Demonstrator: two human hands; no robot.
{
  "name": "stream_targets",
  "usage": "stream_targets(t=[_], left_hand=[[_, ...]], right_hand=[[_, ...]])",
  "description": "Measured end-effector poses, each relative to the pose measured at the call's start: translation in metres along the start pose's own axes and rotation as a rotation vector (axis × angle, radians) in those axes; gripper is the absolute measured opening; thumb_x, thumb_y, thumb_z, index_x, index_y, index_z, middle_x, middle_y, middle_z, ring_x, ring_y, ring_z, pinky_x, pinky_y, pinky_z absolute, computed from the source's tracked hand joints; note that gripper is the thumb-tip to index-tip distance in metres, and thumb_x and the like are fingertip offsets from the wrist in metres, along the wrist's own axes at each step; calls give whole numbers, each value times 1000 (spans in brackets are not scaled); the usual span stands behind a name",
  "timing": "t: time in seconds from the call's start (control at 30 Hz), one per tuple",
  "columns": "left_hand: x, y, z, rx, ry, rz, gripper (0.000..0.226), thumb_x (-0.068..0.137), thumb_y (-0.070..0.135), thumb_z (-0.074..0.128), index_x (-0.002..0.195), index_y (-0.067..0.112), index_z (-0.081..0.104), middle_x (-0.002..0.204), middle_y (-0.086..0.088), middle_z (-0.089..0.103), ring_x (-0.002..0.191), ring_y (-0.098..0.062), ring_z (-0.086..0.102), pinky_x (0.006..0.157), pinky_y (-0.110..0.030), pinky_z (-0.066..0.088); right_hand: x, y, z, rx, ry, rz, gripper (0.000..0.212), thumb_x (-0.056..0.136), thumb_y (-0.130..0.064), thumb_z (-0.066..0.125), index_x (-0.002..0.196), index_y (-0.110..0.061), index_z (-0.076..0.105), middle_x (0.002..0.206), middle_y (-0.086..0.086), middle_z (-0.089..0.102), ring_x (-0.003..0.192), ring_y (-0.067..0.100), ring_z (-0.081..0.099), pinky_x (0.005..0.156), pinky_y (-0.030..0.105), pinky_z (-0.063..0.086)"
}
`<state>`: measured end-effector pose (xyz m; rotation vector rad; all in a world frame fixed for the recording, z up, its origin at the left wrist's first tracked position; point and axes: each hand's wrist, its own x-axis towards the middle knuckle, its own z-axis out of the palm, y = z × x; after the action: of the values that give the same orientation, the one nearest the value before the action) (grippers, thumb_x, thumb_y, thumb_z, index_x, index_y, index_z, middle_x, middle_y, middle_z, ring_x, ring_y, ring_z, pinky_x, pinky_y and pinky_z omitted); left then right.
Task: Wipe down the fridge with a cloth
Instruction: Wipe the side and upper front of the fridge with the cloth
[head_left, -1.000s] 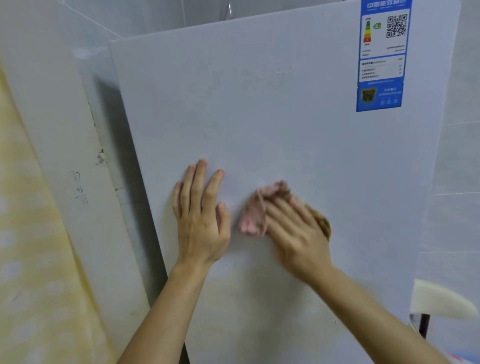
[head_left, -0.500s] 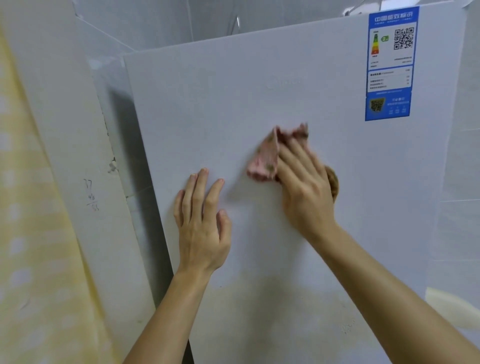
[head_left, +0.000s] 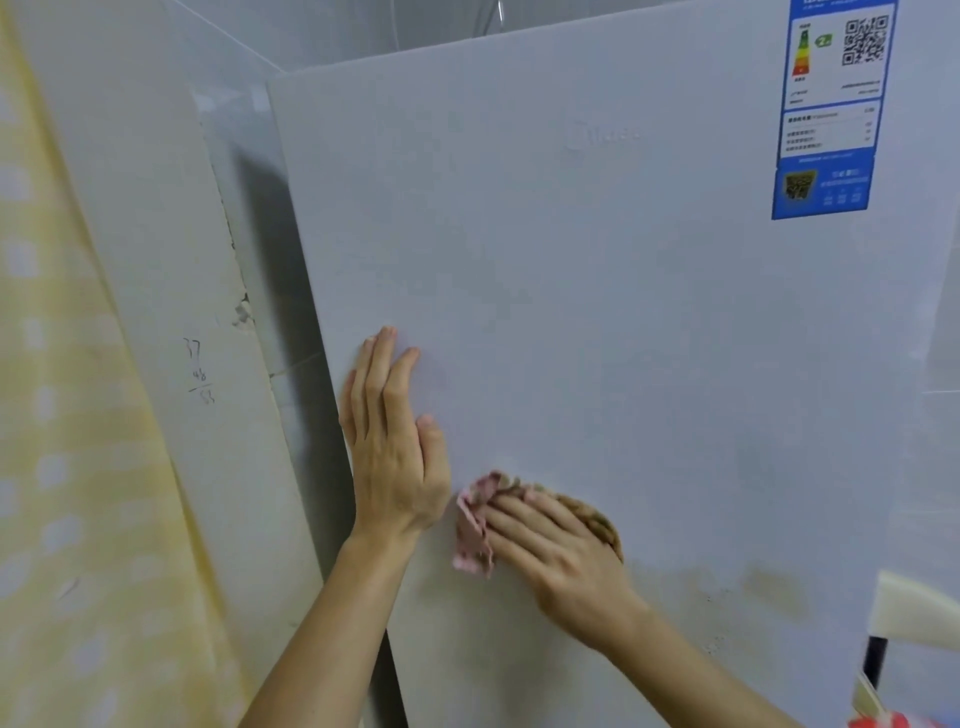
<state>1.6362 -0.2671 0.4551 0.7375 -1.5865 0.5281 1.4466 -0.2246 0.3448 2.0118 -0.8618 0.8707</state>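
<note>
On the fridge door (head_left: 597, 312), lower-mid area, just right of its left edge: right hand (head_left: 556, 551) lies flat, fingers together, pressing a bunched pink cloth (head_left: 475, 530) against the panel. No pinch seen; cloth is trapped under palm and fingers, pink edge poking out to the left, a brownish part showing past the knuckles. Left hand (head_left: 392, 441) is bare, fingers extended and nearly together, palm braced on the door just above-left of the cloth, holding nothing.

Progress, judged: mid-task. Upper and centre panel look even and clean, approx. up to the faint brand mark. A yellowish stain band (head_left: 769, 592) runs across the door below and right of the cloth, w/ small dark specks near it; that strip looks undone. Area around the energy label (head_left: 831, 109) at top right: cannot tell if wiped. Fridge sides and top: not visible, so unassessed.

Change vs. half a sec earlier: the right hand and cloth were higher, above the left hand's fingertips; now they sit low, level w/ the left wrist, close to the stain band. Left hand is in roughly the same spot on the door. Camera view has shifted slightly, label now cut off at top.
</note>
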Motion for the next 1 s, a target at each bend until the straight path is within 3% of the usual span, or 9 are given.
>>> stream_targets(t=[0.07,0.17,0.37,0.47,0.63,0.77,0.87,0.93,1.0], left_hand=[[-1,0,0,1,-3,-4,57,94,11,39,148,-4,47,165,-17,35,157,-33,26,124,-59,26],[-1,-1,-1,4,-10,-10,55,97,13,38,149,-4,46,165,-17,34,157,-33,26,124,-59,27],[0,-5,-5,-17,-35,-11,53,103,17,37,152,-2,43,166,-14,34,158,-31,26,125,-57,27],[-1,-9,-7,-33,-27,-19,53,104,18,35,153,-2,43,166,-15,35,157,-31,27,126,-56,27],[-3,-14,-9,-95,-14,-45,55,105,22,33,152,-4,42,166,-17,34,158,-32,27,128,-49,23],[-5,-19,-11,-124,-18,-19,56,104,23,31,152,-7,41,164,-21,35,156,-37,27,128,-49,23],[-8,-26,-16,-109,-42,4,56,106,24,32,152,-7,41,164,-21,35,156,-37,27,129,-47,22],[-13,-32,-20,-82,-70,16,55,106,23,34,153,-6,40,166,-19,34,158,-34,26,129,-46,22],[-16,-39,-24,-43,-90,45,53,105,14,42,154,-5,40,167,-18,33,159,-32,24,129,-47,23]], right_hand=[[-6,0,-3,10,-46,-25,53,112,-5,22,133,-10,70,154,2,51,149,17,43,130,34,20],[9,10,-17,57,-6,-52,49,113,-6,25,131,-6,71,150,6,58,146,21,49,127,37,28],[98,41,-42,-23,342,166,37,106,3,43,132,-1,69,148,13,58,147,25,46,126,40,31],[125,32,-34,-50,410,260,39,97,12,52,131,2,68,147,15,60,146,28,47,126,42,30],[101,1,-5,4,304,182,38,98,6,59,134,-3,68,148,10,61,147,25,48,126,40,28],[41,-35,28,52,48,20,41,103,2,43,135,-6,69,147,9,61,145,24,48,130,37,21],[3,-51,42,51,-124,-81,47,99,-4,45,142,-10,63,157,4,49,150,18,39,131,36,14],[-4,-54,41,42,-178,-103,47,108,-7,33,145,-13,60,160,1,45,153,14,34,131,35,12],[5,-53,32,90,-164,-75,52,114,-10,20,142,-10,63,158,4,49,154,16,34,130,37,21]])
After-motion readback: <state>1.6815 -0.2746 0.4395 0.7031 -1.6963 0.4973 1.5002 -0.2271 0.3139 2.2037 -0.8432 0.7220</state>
